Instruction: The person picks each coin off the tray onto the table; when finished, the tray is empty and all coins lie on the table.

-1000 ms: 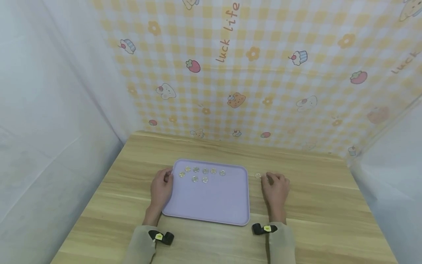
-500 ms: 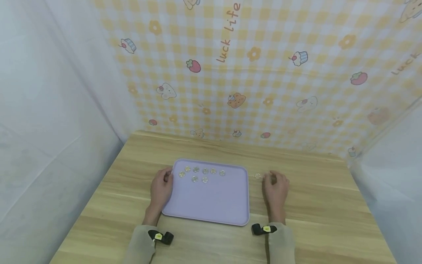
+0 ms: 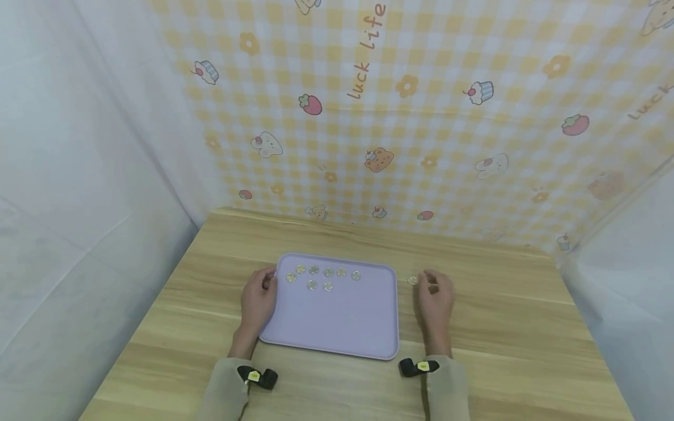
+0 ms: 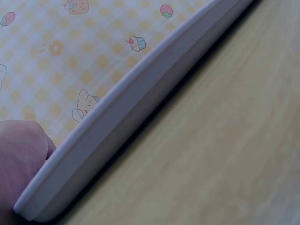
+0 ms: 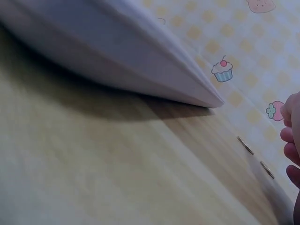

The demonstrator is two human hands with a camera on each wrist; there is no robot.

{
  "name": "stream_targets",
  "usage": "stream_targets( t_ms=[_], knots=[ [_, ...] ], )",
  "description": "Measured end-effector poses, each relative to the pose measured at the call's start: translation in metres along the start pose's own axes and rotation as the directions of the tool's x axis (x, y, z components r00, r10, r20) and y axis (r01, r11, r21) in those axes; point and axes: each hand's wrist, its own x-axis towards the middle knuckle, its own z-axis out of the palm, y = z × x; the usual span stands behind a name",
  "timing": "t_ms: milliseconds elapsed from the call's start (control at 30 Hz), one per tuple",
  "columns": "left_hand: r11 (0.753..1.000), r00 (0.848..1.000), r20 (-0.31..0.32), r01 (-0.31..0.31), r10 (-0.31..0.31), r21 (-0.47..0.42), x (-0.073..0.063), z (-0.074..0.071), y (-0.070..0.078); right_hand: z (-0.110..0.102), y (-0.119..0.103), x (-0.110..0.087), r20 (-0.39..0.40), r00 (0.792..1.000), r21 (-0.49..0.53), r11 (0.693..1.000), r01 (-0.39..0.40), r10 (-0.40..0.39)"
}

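My left hand point(image 3: 259, 297) grips the left rim of a lilac tray point(image 3: 337, 327), its thumb over the edge; the fingers under it are mostly hidden. Several round coins point(image 3: 328, 286) lie on the tray, towards its back left. To the tray's right, a coin point(image 3: 412, 280) rests on the wooden table beside my right hand point(image 3: 436, 295). That hand's fingers are loosely bent, with nothing seen between them. In the right wrist view, two coins, one nearer the tray point(image 5: 245, 145) and one nearer the hand point(image 5: 267, 169), lie on the tabletop below the fingers point(image 5: 289, 136).
The wooden table point(image 3: 505, 327) extends around the tray on all sides. Behind it hangs a yellow checked cloth point(image 3: 400, 128) with printed cupcakes and strawberries. White sheets point(image 3: 79, 175) hang at both sides. Each wrist bears a small black camera point(image 3: 258, 377).
My right hand has shifted slightly left, its fingertips now closer to the coin on the table. The left hand and the tray stay in place.
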Motion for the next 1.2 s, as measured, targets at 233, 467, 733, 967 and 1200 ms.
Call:
stream_targets(
  t_ms=[233,467,733,967,1200],
  knots=[
    [1.000,1.000,-0.003,0.007,-0.007,0.000,-0.001,-0.001,0.001,0.005,-0.001,-0.003,0.036,0.997,0.031,0.997,0.067,-0.068],
    [1.000,1.000,-0.008,0.012,-0.012,-0.013,-0.001,-0.001,0.002,0.010,-0.006,-0.006,0.032,0.989,0.077,0.987,0.143,-0.145],
    [1.000,1.000,-0.004,0.018,-0.018,0.003,0.000,0.000,0.000,0.014,-0.010,-0.007,0.058,0.984,0.084,0.983,0.161,-0.166],
    [1.000,1.000,0.000,0.019,-0.019,-0.011,-0.001,-0.001,0.000,0.019,-0.022,-0.010,0.090,0.971,0.076,0.973,0.217,-0.223],
    [1.000,1.000,0.001,0.015,-0.015,-0.015,0.000,-0.001,-0.001,0.026,-0.039,-0.016,0.172,0.982,0.112,0.992,0.055,-0.074]
  ],
)
